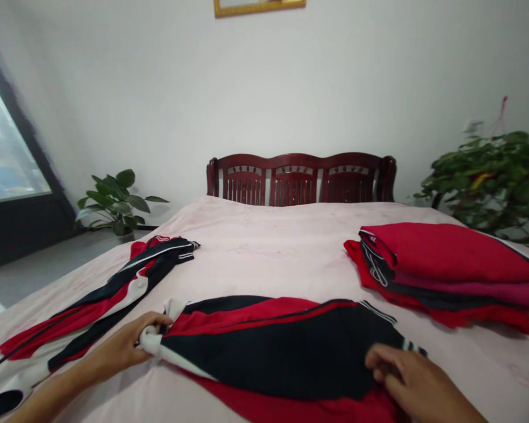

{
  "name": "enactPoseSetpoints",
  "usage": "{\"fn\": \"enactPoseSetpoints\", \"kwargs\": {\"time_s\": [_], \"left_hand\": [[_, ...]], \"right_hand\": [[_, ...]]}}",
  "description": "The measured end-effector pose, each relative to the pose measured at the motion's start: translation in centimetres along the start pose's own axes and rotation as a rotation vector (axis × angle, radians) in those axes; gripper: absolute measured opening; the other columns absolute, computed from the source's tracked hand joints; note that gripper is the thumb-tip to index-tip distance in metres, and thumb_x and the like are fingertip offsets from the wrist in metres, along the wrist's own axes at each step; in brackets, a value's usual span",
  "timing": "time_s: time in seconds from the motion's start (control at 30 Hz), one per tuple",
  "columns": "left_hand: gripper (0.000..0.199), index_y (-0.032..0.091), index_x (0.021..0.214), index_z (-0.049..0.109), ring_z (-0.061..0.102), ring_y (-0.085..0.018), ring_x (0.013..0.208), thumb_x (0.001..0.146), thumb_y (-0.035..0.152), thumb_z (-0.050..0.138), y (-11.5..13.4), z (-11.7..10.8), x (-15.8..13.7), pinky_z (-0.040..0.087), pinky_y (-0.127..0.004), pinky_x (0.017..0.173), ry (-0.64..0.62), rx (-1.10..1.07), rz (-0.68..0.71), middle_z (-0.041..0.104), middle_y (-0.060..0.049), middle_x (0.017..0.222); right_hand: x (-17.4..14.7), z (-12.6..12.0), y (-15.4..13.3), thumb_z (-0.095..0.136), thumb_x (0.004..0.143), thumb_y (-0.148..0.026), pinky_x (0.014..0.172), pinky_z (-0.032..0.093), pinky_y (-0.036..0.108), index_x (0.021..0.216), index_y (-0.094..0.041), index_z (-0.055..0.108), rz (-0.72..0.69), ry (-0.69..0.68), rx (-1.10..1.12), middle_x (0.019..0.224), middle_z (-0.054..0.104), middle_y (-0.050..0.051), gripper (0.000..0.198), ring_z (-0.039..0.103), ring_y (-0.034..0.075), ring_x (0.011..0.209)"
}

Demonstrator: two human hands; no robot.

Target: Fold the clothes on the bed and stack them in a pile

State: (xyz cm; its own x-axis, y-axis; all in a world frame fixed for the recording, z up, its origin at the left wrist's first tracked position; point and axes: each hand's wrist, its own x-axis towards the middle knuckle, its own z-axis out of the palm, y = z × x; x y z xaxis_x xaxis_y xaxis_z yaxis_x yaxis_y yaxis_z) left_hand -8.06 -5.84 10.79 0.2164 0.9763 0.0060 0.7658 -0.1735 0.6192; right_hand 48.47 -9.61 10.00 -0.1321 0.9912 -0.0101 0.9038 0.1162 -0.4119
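Observation:
A folded jacket (282, 346) in navy, red and white lies on the bed in front of me, its striped cuffs pointing right. My left hand (143, 341) pinches the bunched white fabric at its left end. At the right end, my right hand (401, 376) has its fingers curled over the navy sleeve close to the cuffs. Whether cloth is caught between those fingers is hidden. Left of the jacket, more red, navy and white garments (127, 282) lie stretched out lengthwise.
A stack of folded red and dark clothes (449, 252) sits on the bed's right side. The pink sheet (268, 252) reaches to a dark wooden headboard (293, 179). Potted plants stand at left (119, 202) and right (489, 176), beyond the bed.

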Motion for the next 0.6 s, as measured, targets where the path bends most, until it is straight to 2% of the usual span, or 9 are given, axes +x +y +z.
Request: {"fn": "enactPoseSetpoints", "kwargs": {"time_s": [0.1, 0.17, 0.2, 0.23, 0.3, 0.37, 0.4, 0.5, 0.6], "left_hand": [[0.045, 0.024, 0.113, 0.066, 0.063, -0.027, 0.106, 0.068, 0.029, 0.064, 0.0, -0.2, 0.0, 0.046, -0.032, 0.096, -0.116, 0.0, 0.032, 0.069, -0.005, 0.112], [0.049, 0.025, 0.117, 0.065, 0.061, -0.028, 0.113, 0.068, 0.03, 0.066, 0.0, -0.4, -0.1, 0.045, -0.033, 0.1, -0.162, -0.011, 0.033, 0.068, -0.005, 0.12], [0.054, 0.026, 0.121, 0.064, 0.06, -0.028, 0.115, 0.068, 0.031, 0.067, 0.0, -0.5, -0.1, 0.044, -0.034, 0.102, -0.176, -0.017, 0.025, 0.067, -0.005, 0.122], [0.06, 0.027, 0.126, 0.061, 0.06, -0.028, 0.117, 0.067, 0.032, 0.069, 0.0, -0.5, -0.2, 0.044, -0.034, 0.103, -0.183, -0.023, 0.016, 0.067, -0.005, 0.125], [0.064, 0.027, 0.128, 0.06, 0.06, -0.029, 0.116, 0.065, 0.034, 0.071, 0.1, -0.4, -0.5, 0.045, -0.035, 0.102, -0.188, -0.042, -0.009, 0.068, -0.005, 0.123], [0.052, 0.024, 0.118, 0.065, 0.064, -0.03, 0.107, 0.069, 0.041, 0.068, 0.2, -0.3, -0.9, 0.049, -0.035, 0.096, -0.183, -0.073, -0.031, 0.071, -0.006, 0.114], [0.045, 0.023, 0.11, 0.068, 0.064, -0.03, 0.103, 0.072, 0.046, 0.067, 0.2, -0.1, -1.1, 0.05, -0.035, 0.093, -0.166, -0.088, -0.033, 0.072, -0.007, 0.109], [0.038, 0.025, 0.093, 0.07, 0.062, -0.032, 0.107, 0.075, 0.058, 0.063, 0.0, 0.1, -2.1, 0.045, -0.039, 0.101, -0.018, -0.12, 0.024, 0.073, -0.007, 0.107], [0.043, 0.029, 0.097, 0.071, 0.057, -0.035, 0.119, 0.074, 0.064, 0.063, -0.7, -0.1, -3.4, 0.04, -0.041, 0.108, 0.127, -0.137, 0.051, 0.072, -0.005, 0.115]], "right_hand": [[2.6, -1.5, -2.1, 0.048, 0.083, -0.032, 0.068, 0.045, 0.031, 0.119, -0.032, 0.064, 0.028, 0.053, 0.01, 0.088, 0.072, 0.001, 0.04, 0.068, 0.022, 0.079], [5.0, -1.9, -3.6, 0.057, 0.079, -0.039, 0.064, 0.041, 0.03, 0.141, -0.028, 0.049, 0.021, 0.006, -0.046, 0.088, 0.072, 0.002, 0.063, 0.067, 0.022, 0.077], [6.1, -1.8, -4.2, 0.062, 0.076, -0.04, 0.063, 0.04, 0.029, 0.143, -0.026, 0.047, 0.009, -0.038, -0.088, 0.088, 0.073, 0.003, 0.07, 0.067, 0.023, 0.078], [7.1, -1.5, -4.7, 0.064, 0.074, -0.04, 0.065, 0.04, 0.03, 0.139, -0.023, 0.05, -0.015, -0.075, -0.134, 0.088, 0.073, 0.004, 0.069, 0.067, 0.024, 0.08], [8.1, -0.8, -5.2, 0.063, 0.075, -0.037, 0.069, 0.041, 0.031, 0.118, -0.02, 0.063, -0.077, -0.087, -0.22, 0.091, 0.073, 0.008, 0.047, 0.068, 0.027, 0.087], [7.8, -0.3, -5.2, 0.058, 0.079, -0.035, 0.072, 0.042, 0.033, 0.098, -0.021, 0.066, -0.101, -0.024, -0.247, 0.091, 0.073, 0.01, 0.026, 0.068, 0.029, 0.089], [7.1, -0.2, -5.0, 0.054, 0.081, -0.036, 0.071, 0.043, 0.034, 0.094, -0.022, 0.065, -0.09, 0.014, -0.213, 0.089, 0.073, 0.009, 0.022, 0.068, 0.028, 0.087], [4.0, -0.3, -4.1, 0.045, 0.084, -0.047, 0.062, 0.045, 0.033, 0.091, -0.027, 0.062, 0.032, 0.075, 0.047, 0.072, 0.071, 0.005, 0.028, 0.068, 0.025, 0.07], [1.1, -0.7, -3.1, 0.044, 0.078, -0.061, 0.05, 0.048, 0.035, 0.087, -0.027, 0.059, 0.236, 0.041, 0.474, 0.061, 0.067, 0.005, 0.037, 0.064, 0.024, 0.05]]}}
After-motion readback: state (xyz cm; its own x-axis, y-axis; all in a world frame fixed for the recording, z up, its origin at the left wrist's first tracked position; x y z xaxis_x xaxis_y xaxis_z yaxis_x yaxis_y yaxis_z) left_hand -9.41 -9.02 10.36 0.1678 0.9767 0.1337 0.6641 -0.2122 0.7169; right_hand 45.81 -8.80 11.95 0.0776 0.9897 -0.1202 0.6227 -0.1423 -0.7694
